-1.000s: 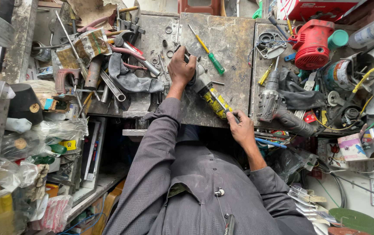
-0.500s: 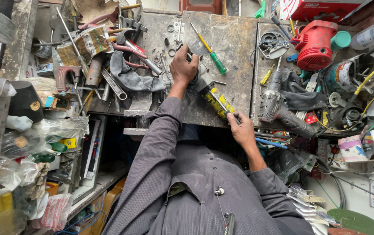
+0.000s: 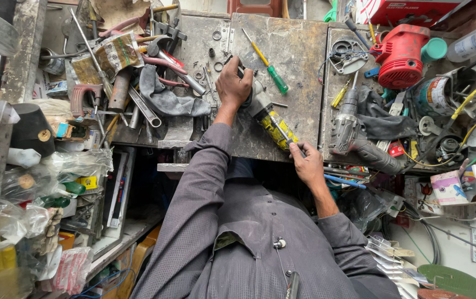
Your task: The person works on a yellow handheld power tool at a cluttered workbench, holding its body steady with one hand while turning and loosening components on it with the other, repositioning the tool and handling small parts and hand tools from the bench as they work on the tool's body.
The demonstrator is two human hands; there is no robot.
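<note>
left hand [image 3: 233,86] clamped over the head end of a grey and yellow angle grinder [image 3: 271,119], fingers curled down around it, pinning it on the scarred metal bench top [image 3: 298,55]. right hand [image 3: 307,164] closed around the handle of a thin screwdriver [image 3: 282,133], shaft laid along the yellow rear body of the grinder, tip seemingly at or in the casing (too small to tell which). grinder lying slantwise near the front edge of the bench, head toward the left hand, tail toward the right. just beyond the left hand, a green and yellow screwdriver [image 3: 266,62] flat on the plate, apart from the fingers. left of that, a heap of tools: a grey rag [image 3: 166,99], a steel wrench [image 3: 145,108], red-handled pliers [image 3: 160,62], loose washers [image 3: 216,36] scattered near the hinge. right of the grinder, a grey power drill [image 3: 354,130] lying on its side, partly on dark cloth, near but not touching the right hand. farther right and back, a red power tool [image 3: 401,55] with a teal cap [image 3: 434,49] beside it, then a tangle of yellow cables [image 3: 464,102]. far left, shelves stuffed with plastic bags [image 3: 44,188] and bottles. below everything, grey shirt sleeves [image 3: 193,221] reaching up to the bench.
</note>
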